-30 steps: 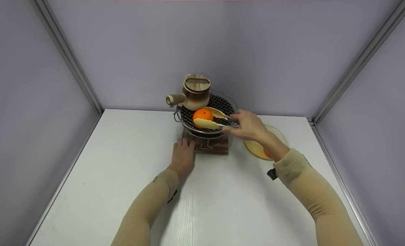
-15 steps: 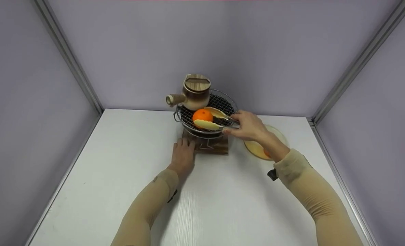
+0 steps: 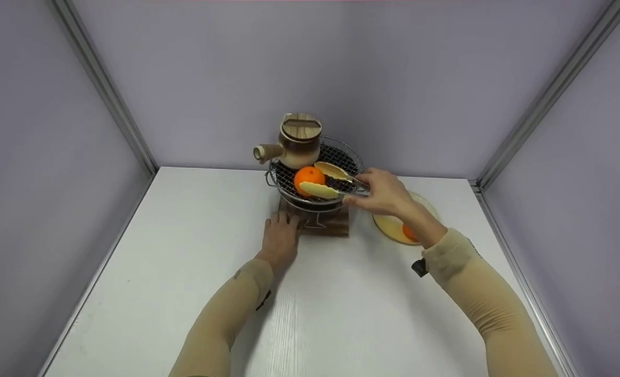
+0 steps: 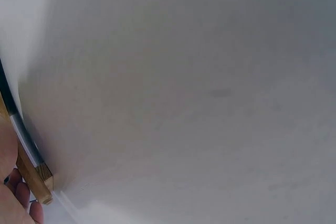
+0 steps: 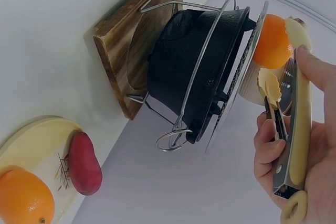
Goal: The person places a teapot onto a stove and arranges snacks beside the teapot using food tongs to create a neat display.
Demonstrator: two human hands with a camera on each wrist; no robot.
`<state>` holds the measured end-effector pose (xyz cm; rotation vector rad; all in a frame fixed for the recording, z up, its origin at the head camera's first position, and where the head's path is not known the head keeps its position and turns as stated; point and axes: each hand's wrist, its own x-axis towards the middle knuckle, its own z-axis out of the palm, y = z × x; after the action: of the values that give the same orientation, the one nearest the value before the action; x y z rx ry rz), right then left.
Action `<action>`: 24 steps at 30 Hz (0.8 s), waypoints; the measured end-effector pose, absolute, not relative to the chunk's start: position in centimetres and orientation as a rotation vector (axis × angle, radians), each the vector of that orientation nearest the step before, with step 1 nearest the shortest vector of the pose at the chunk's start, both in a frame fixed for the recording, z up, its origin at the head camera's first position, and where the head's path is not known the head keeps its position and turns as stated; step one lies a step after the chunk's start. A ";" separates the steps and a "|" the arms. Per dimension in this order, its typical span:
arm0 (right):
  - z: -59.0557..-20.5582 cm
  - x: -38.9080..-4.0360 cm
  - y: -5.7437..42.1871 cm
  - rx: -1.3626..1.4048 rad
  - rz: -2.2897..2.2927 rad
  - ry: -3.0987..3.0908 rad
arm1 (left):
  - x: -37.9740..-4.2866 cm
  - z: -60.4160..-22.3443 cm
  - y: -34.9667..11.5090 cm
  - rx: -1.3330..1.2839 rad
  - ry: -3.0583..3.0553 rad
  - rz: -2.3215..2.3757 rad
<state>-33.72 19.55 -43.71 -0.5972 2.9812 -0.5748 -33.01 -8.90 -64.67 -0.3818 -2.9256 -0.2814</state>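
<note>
My right hand (image 3: 383, 192) holds a pair of tongs (image 5: 296, 129) with pale yellow scalloped tips. The tongs are spread, one tip overlapping the orange (image 3: 310, 177) in the head view and the other behind it to the right. That orange sits on the round wire mesh (image 3: 341, 157), in front of a brown pot (image 3: 300, 149) with a wooden lid and side handle. Below the mesh is a black stove (image 5: 181, 61) on a wooden board (image 5: 113, 51). My left hand (image 3: 280, 238) grips the board's left edge, its fingers curled there in the right wrist view.
A pale yellow plate (image 3: 388, 230) lies right of the stove, partly under my right forearm. It carries another orange (image 5: 26, 198) and a red, elongated fruit (image 5: 84, 163). Grey-lilac walls (image 3: 226, 78) enclose the white table (image 3: 184, 235).
My right hand and the tongs have shifted slightly right, the tips drawing back a little from the orange. The orange stays on the mesh; my left hand has not moved.
</note>
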 end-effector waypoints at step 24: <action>-43.3 -33.8 22.1 -0.547 -0.630 2.990 | -33.1 -64.8 -8.8 -0.367 -2.958 -0.240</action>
<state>-33.84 22.12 -43.31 -0.5465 2.9904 -0.6298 -33.09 -8.78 -64.83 -0.3675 -2.9584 -0.2400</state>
